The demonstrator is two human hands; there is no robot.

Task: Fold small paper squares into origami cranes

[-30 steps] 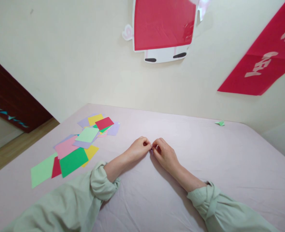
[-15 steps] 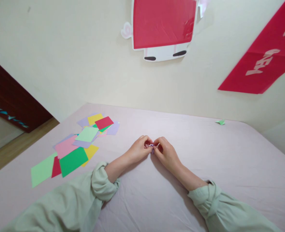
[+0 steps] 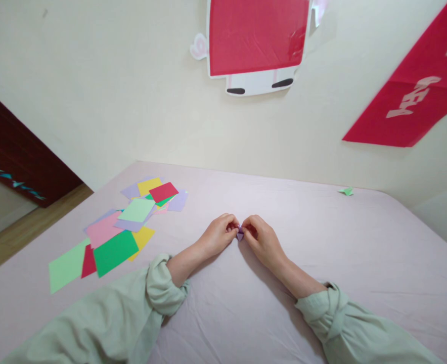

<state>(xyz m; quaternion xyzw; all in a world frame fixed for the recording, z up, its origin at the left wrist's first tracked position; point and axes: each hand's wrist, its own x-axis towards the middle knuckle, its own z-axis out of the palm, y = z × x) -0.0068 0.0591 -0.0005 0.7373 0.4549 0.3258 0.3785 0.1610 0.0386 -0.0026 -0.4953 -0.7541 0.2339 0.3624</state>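
Between my fingertips is a small folded piece of purple paper (image 3: 240, 235), its lower tip pointing toward me. My left hand (image 3: 220, 233) pinches its left side, fingers curled in. On the other side my right hand (image 3: 259, 236) grips it between thumb and fingers. Most of the paper is hidden behind the fingertips. Both hands are just above or on the pale pink cloth-covered surface (image 3: 223, 323).
Loose coloured paper sheets lie spread at the left, among them a green sheet (image 3: 116, 254), a pink sheet (image 3: 104, 230) and a red sheet (image 3: 163, 192). A folded light green paper piece (image 3: 347, 191) sits near the far right edge, by the wall (image 3: 163, 121).
The purple paper has turned a little between my fingers, and its lower triangular tip shows more plainly now. The hands have barely moved.
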